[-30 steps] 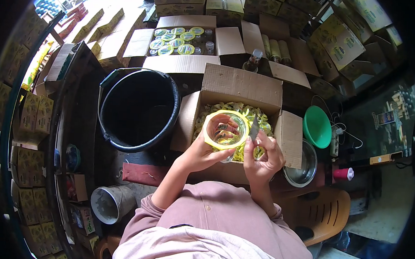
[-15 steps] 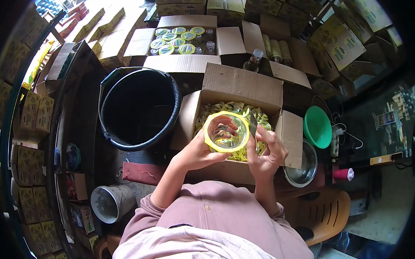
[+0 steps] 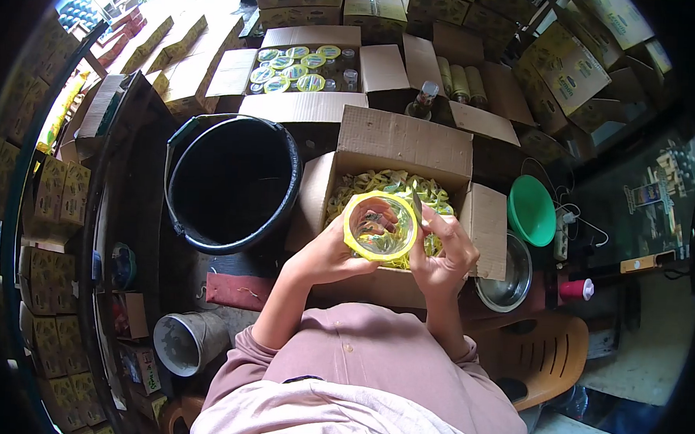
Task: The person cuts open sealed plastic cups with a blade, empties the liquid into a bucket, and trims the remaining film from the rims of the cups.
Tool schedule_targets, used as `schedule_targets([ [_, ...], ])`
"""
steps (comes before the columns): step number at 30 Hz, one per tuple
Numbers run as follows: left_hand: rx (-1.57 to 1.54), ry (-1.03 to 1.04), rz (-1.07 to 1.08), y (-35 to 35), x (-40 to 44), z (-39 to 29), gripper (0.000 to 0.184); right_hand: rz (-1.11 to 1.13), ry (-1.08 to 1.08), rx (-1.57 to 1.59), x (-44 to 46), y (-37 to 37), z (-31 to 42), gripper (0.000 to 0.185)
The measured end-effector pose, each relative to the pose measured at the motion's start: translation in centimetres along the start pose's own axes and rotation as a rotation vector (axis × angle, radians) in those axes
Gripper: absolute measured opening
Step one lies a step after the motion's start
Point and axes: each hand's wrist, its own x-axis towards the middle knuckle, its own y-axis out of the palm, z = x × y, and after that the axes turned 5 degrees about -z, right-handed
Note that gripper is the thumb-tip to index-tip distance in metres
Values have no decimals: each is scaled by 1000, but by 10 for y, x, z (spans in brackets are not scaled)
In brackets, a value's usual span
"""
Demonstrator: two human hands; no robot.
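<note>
My left hand (image 3: 322, 255) is wrapped round a clear plastic cup (image 3: 393, 233) with a yellow rim, tilted so that its round opening or top faces me. Fingers show through its clear wall. Close against the cup's right edge, my right hand (image 3: 445, 256) pinches a small dark blade (image 3: 417, 203), which points up and away. Both hands are above an open cardboard box (image 3: 407, 138) filled with yellow and clear strips and scraps (image 3: 434, 194).
A large black bucket (image 3: 232, 185) stands left of the box. To the right are a green bowl (image 3: 531, 211) and a metal bowl (image 3: 507, 282). Behind, another open box holds yellow-topped cups (image 3: 295, 73), with a bottle (image 3: 422, 100) nearby.
The blade in my right hand has turned more edge-on to view, beside the cup's rim. My left hand and the cup have barely moved.
</note>
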Motion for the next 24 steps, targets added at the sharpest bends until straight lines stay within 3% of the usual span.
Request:
schedule_targets([
  [9, 13, 34, 68, -1, -2, -3, 67, 51, 50, 34, -1, 3, -4, 41],
  [12, -144, 14, 8, 5, -1, 0, 69, 5, 39, 4, 0, 5, -3, 38],
  [16, -127, -3, -176, 13, 1, 8, 74, -47, 106, -18, -1, 4, 6, 33],
  [19, -195, 115, -204, 15, 1, 16, 69, -61, 149, -8, -8, 1, 7, 31],
  [24, -179, 107, -196, 17, 2, 13, 64, -40, 120, -70, -16, -1, 9, 33],
])
